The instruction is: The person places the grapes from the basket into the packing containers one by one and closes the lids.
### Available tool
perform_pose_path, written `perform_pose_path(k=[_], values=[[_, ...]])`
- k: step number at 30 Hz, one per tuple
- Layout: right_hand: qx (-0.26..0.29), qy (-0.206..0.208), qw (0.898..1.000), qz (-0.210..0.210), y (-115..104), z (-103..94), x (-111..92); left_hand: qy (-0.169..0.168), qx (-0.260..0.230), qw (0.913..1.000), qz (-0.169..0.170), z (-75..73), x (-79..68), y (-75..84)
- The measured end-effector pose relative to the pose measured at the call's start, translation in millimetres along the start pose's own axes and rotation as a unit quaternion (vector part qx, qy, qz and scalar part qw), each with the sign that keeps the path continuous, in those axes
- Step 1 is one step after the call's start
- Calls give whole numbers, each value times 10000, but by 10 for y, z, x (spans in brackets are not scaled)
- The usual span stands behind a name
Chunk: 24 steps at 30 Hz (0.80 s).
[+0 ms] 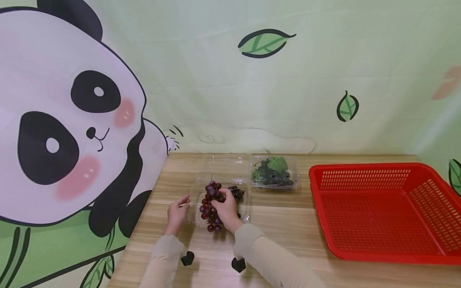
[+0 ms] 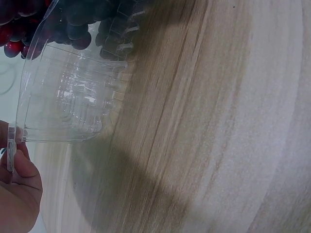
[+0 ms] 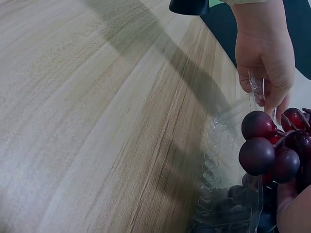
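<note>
My left hand [image 1: 176,214] pinches the left edge of a clear plastic clamshell box [image 2: 73,107] between thumb and fingers. A bunch of red grapes [image 1: 208,210] is gripped by my right hand [image 1: 227,208] over that box. In the right wrist view, the red grapes [image 3: 257,155] overlap the box's rim, and my right thumb [image 3: 294,216] presses against them. Dark grapes [image 1: 237,193] lie inside the box at its right side, partly hidden by my right hand. The box's lid [image 1: 225,168] is folded back toward the wall.
Behind and to the right stands a second clear box [image 1: 295,176] holding dark grapes and a green leaf [image 1: 277,163]. A large red plastic basket [image 1: 378,255] occupies the right of the wooden table [image 1: 284,224]. A panda-printed cloth [image 1: 216,100] hangs behind the table.
</note>
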State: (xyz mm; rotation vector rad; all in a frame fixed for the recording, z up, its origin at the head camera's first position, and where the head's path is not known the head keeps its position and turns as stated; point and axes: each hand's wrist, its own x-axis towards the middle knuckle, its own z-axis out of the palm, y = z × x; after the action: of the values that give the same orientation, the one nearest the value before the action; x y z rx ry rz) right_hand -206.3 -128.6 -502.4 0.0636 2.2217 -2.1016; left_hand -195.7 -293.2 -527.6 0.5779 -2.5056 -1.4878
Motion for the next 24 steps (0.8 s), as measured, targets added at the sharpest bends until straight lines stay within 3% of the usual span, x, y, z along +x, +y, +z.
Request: perform_pose_path(k=[24], values=[[349, -954, 9945, 270, 1, -16, -19, 11, 48, 9999, 90, -6, 7, -1]])
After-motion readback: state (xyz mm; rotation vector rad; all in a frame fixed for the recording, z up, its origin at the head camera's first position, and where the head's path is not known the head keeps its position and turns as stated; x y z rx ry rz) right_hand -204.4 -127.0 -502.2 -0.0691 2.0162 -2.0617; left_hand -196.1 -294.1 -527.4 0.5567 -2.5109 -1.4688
